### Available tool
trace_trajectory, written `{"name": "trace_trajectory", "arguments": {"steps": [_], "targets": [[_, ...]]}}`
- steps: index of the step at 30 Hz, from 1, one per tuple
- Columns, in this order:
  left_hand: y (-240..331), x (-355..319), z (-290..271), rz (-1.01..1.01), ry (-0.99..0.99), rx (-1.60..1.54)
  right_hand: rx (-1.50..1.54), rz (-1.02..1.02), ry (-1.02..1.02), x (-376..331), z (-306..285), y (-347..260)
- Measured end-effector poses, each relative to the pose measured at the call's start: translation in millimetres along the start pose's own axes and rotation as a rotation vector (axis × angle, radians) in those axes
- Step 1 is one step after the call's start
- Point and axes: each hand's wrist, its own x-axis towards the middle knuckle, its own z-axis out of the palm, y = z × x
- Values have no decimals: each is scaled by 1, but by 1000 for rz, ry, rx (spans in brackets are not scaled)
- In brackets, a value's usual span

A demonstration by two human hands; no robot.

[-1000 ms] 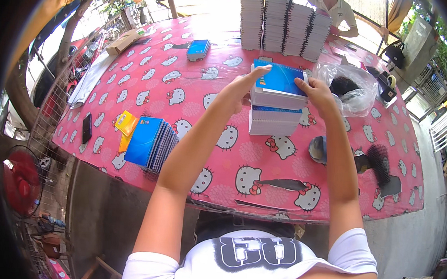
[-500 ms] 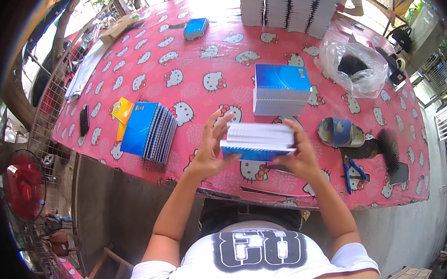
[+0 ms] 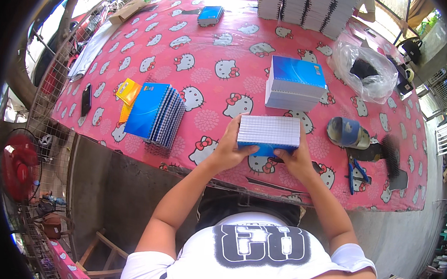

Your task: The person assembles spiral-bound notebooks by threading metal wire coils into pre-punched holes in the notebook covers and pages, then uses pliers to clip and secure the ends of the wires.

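On the bench (image 3: 106, 132), near the person's edge, the batch (image 3: 269, 130) of notebooks sits between both hands, page edges up and a blue cover toward the body; whether it touches the cloth cannot be told. The grip is clamped on it from both ends: the left hand (image 3: 228, 149) at one, the right hand (image 3: 299, 158) at the other, with the thumbs on the blue cover. To handle it well, I would press evenly with both palms so no notebook slides out of the middle, hold the batch level, square the edges first, then let the thumbs even out any single cover. Counting down by size: one bench; four tall stacks (image 3: 317, 9) at its far side, their tops cut off; one clear bag (image 3: 388, 85); one blue-topped pile (image 3: 298, 72) just beyond the batch; one leaning row (image 3: 148, 109) of notebooks to the left; the one held batch, its layers too fine to count surely; one small blue pile (image 3: 210, 15) farther back; two yellow booklets (image 3: 129, 91) showing beside the leaning row; one pair of blue pliers (image 3: 357, 176) to the right; and one phone (image 3: 86, 100) at the far left.
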Motion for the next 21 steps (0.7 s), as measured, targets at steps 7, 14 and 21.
{"name": "trace_trajectory", "arguments": {"steps": [7, 14, 21], "targets": [[56, -12, -12, -597, 32, -421, -73, 413, -147, 2, -45, -77], [64, 5, -30, -367, 25, 732, -208, 217, 256, 72, -129, -77], [86, 123, -16, -664, 172, -252, -214, 579, 170, 152, -125, -51]]}}
